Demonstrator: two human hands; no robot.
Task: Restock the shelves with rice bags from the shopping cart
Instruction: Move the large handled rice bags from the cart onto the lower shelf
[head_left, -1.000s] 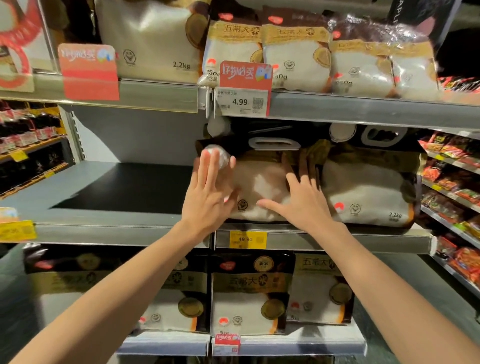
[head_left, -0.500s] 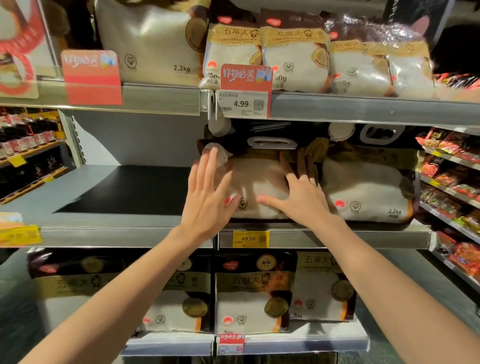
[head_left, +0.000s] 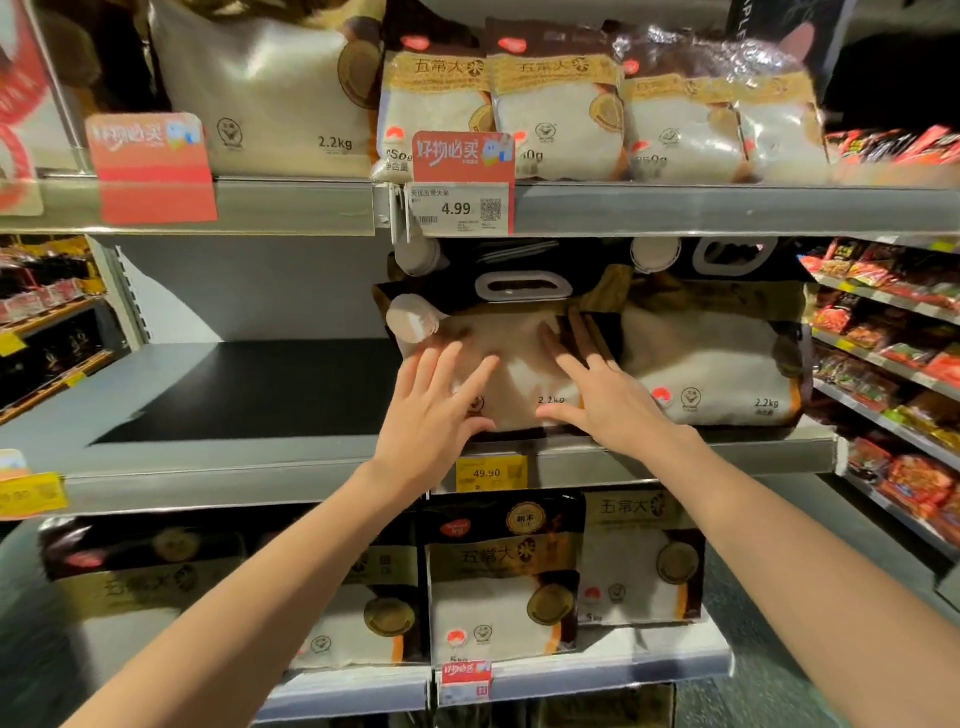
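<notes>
A 2.2 kg rice bag (head_left: 519, 364) with a white handle and a round cap stands on the middle shelf (head_left: 208, 467), leaning back. My left hand (head_left: 436, 410) lies flat on its lower left face, fingers spread. My right hand (head_left: 608, 400) is flat on its lower right face, fingers spread too. Neither hand grips the bag. A second 2.2 kg bag (head_left: 717, 364) stands just right of it, touching. The shopping cart is out of view.
The left half of the middle shelf is a bare dark surface (head_left: 249, 389). Small rice bags (head_left: 561, 114) line the top shelf, larger 5 kg bags (head_left: 498, 582) the bottom shelf. Price tags (head_left: 462, 182) hang off the shelf edges. Red snack packs (head_left: 893, 332) fill shelves at right.
Both hands have slid down the front of the bag to its lower part. The bag's 2.2 kg print now shows between them, and the bag sits a little further back.
</notes>
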